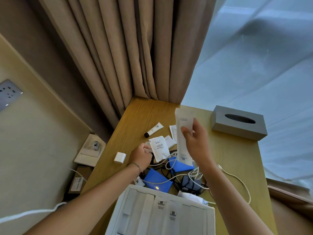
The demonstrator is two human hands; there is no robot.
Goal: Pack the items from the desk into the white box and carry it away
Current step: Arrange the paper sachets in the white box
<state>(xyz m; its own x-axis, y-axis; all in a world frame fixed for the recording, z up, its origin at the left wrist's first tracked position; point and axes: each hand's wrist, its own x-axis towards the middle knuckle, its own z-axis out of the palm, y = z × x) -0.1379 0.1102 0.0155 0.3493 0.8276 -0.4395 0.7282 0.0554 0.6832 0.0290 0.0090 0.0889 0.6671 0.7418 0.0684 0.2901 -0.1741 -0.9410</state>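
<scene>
My right hand [196, 138] grips a tall white tube [182, 145] and holds it upright above the wooden desk [138, 116]. My left hand [141, 155] pinches a white sachet with printed text [159, 148] by its left edge, low over the desk. The white box [162, 214] stands open at the desk's near edge, below both hands. On the desk lie a small white tube with a black cap [153, 130], a white charger plug [120, 157], more sachets [171, 140], two blue flat packs [156, 181] and tangled white and black cables [194, 175].
A grey tissue box [238, 122] sits at the desk's far right. Beige curtains [127, 48] hang behind the desk. Left of the desk are a wall socket panel [9, 94], a small device on a white stand [95, 145] and a cardboard carton [77, 183] below.
</scene>
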